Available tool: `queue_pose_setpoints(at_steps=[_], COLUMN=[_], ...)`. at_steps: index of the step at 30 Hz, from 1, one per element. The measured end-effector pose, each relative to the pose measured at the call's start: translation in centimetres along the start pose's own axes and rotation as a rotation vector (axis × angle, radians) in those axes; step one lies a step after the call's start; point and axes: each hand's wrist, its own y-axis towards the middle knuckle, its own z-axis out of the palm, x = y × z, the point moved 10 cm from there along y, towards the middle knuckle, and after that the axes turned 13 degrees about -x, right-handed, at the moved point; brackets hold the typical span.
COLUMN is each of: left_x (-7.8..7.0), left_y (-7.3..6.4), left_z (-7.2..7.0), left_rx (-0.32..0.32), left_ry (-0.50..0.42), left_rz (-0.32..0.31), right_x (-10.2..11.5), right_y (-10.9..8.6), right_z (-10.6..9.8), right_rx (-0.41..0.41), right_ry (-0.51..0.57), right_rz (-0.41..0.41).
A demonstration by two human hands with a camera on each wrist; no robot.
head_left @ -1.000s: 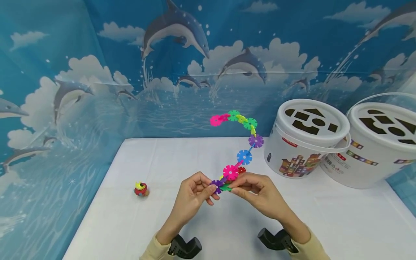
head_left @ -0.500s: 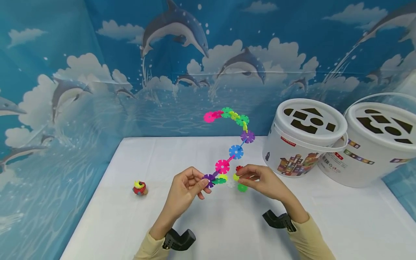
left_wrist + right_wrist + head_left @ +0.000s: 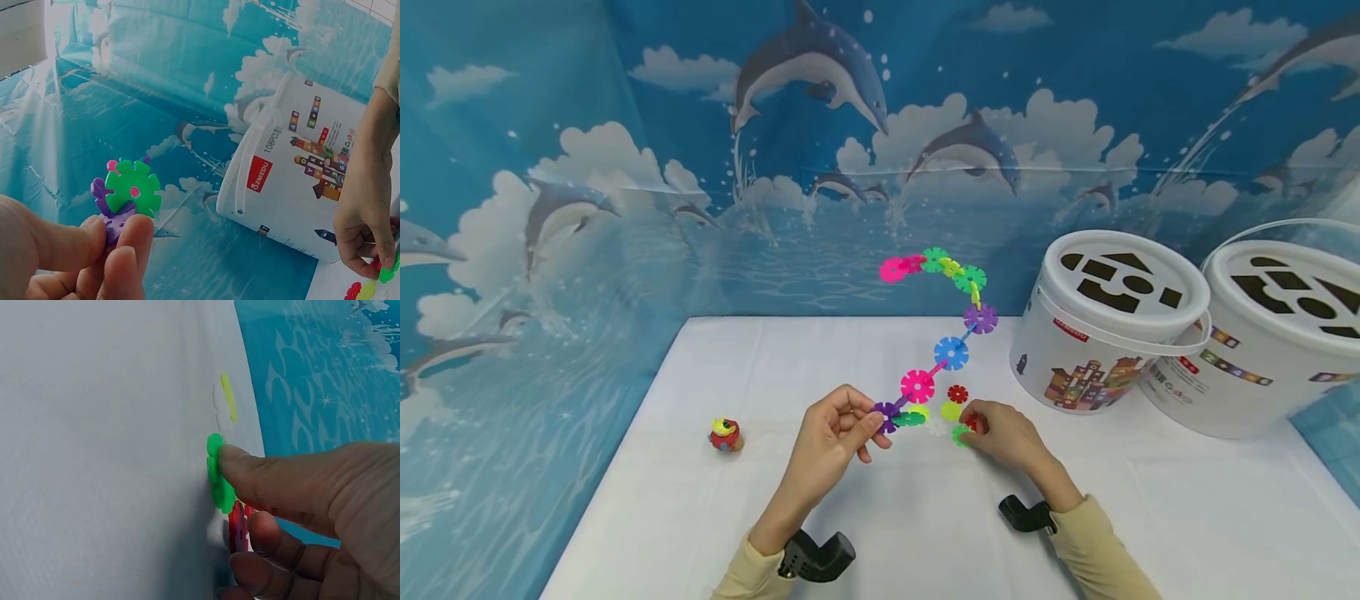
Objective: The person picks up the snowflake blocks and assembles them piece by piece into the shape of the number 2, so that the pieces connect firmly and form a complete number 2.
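We identify two hands above one white counter (image 3: 737, 500). The left hand (image 3: 829, 425) holds the lower end of one chain of notched discs (image 3: 952, 353), its thumb and fingers pinching a purple disc (image 3: 891, 417). The chain extends upward from this hand in a curve, clear of the counter. We count fourteen discs in it: four pink, three green, three purple, two blue and two yellow; several present edge-on. The end green disc (image 3: 144, 181) is joined to the pinched purple disc. The right hand (image 3: 1011, 437) is set narrow and low at the counter, its thumb against one loose green disc (image 3: 223, 495) and its fingers at one red disc (image 3: 972, 423); we cannot tell whether it grips either. Beside these lie four more loose discs: one second red disc (image 3: 957, 393), two yellow discs (image 3: 951, 411) and one clear disc (image 3: 937, 427), the last faint against the white surface. Each wrist carries one black camera (image 3: 817, 557). One small red-and-yellow toy (image 3: 726, 434) is positioned at the left, well apart from the discs. Two white buckets (image 3: 1097, 367) stand at the right, each under one lid (image 3: 1123, 242) with shaped openings; we count six in the left-hand lid.
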Motion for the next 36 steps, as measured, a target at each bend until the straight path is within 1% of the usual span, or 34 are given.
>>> queue_pose_setpoints(at_steps=[3,7,11,14,19,21,24,27,30,34,36], left_x=[-0.1,0.0,0.0,0.0,0.3,0.4,0.6,0.5,0.4,0.3,0.3], left_y=[0.0,0.0,0.0,0.0,0.0,0.0,0.0,0.0,0.0,0.1,0.1], left_z=[0.0,0.0,0.0,-0.1,-0.5,-0.6,-0.6,-0.5,-0.6,-0.5,-0.5], left_rx=[-0.002,0.002,-0.001,-0.002,-0.017,-0.019,-0.016,-0.021,-0.03,-0.03,-0.031], left_ry=[0.001,-0.004,-0.008,-0.005,0.002,0.001,0.002,0.008,0.007,0.004,0.004], left_rz=[0.005,-0.003,0.0,0.0,-0.009,-0.014,-0.02,-0.016,-0.009,-0.013,-0.019], right_x=[0.4,0.3,0.3,0.5,1.0,1.4,2.3,3.8,5.9,9.0,10.2], right_y=[-0.1,-0.5,-0.7,-0.9,-0.9,-0.8,-0.8,-1.0,-1.6,-2.6,-3.1], right_z=[-0.1,0.2,0.4,0.5,1.2,1.1,0.3,-1.2,-2.7,-5.0,-6.0], right_rx=[-0.007,0.02,0.036,0.045,0.093,0.089,0.054,0.001,-0.028,-0.039,-0.047], right_ry=[0.002,0.016,0.043,0.082,0.117,0.117,0.143,0.248,0.442,0.696,0.792], right_rz=[-0.01,0.0,0.015,0.018,-0.02,-0.039,-0.072,-0.103,-0.108,-0.078,-0.069])
